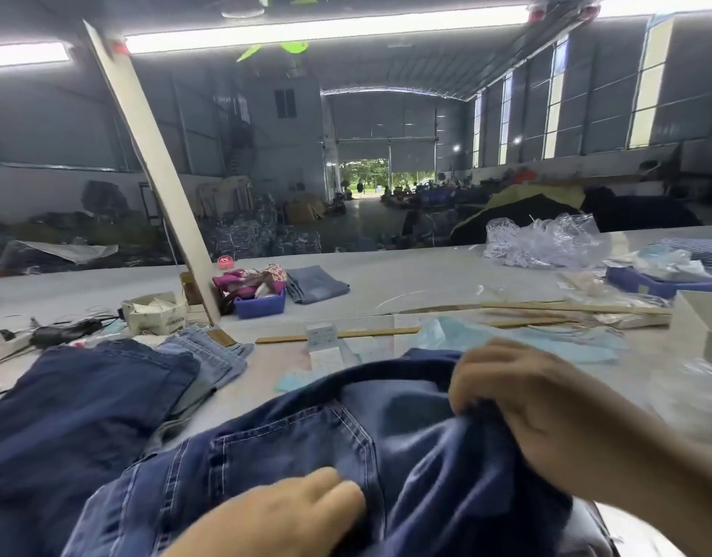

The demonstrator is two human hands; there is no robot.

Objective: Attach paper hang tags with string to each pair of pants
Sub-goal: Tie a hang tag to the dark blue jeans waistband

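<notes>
A pair of dark blue jeans lies bunched in front of me on the grey table, back pocket facing up. My right hand grips a fold of the denim near the waistband, fingers curled into the cloth. My left hand lies on the jeans just below the pocket, knuckles up, fingertips against the fabric. A white paper tag lies on the table beyond the jeans. No string is visible in either hand.
Dark jeans and lighter jeans are stacked at left. A blue bin, a folded pair, a cardboard box, a slanted white post, wooden sticks, light blue sheets and plastic bags crowd the table.
</notes>
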